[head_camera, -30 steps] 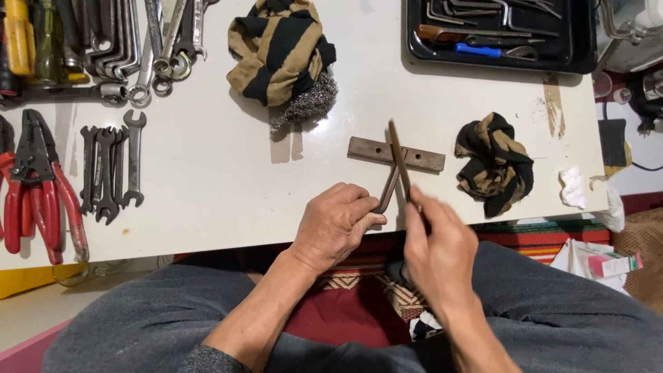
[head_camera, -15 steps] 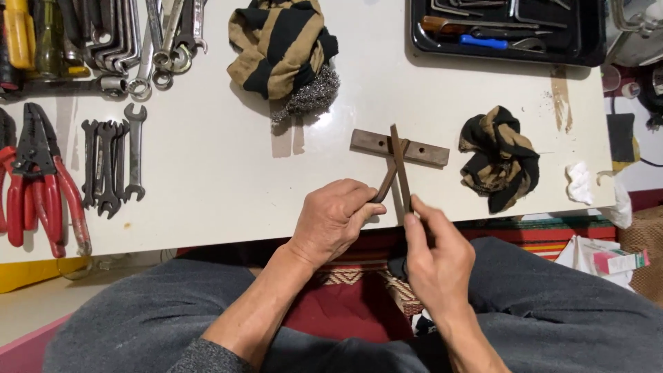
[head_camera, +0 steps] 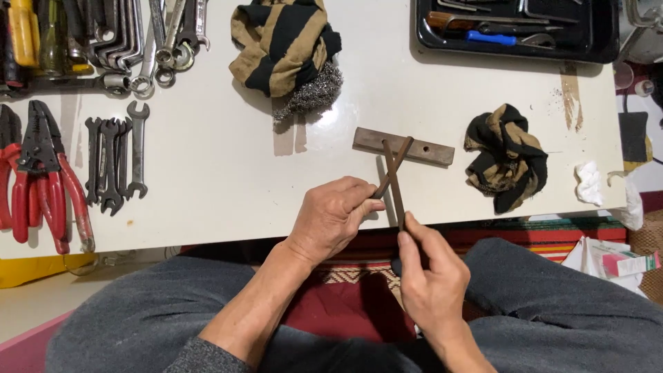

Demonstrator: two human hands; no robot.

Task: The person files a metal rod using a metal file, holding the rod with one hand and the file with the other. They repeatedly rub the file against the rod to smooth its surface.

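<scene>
Nearest the viewer, a thin brown rod [head_camera: 395,181] is pinched by the right hand [head_camera: 429,283]. A second rod [head_camera: 394,166] is pinched by the left hand [head_camera: 331,217], and the two rods are crossed just in front of a flat brown bar [head_camera: 428,149] lying on the white table [head_camera: 221,173]. Right of the bar a striped cloth [head_camera: 507,157] is seen; left of it, small spanners [head_camera: 114,162] and red pliers [head_camera: 48,186]. Beyond the bar, another striped cloth [head_camera: 283,41] is laid over steel wool [head_camera: 311,93], and a black tray [head_camera: 514,27] is set.

head cam – looks steeply down; close over table [head_camera: 207,179] edge – lap
</scene>
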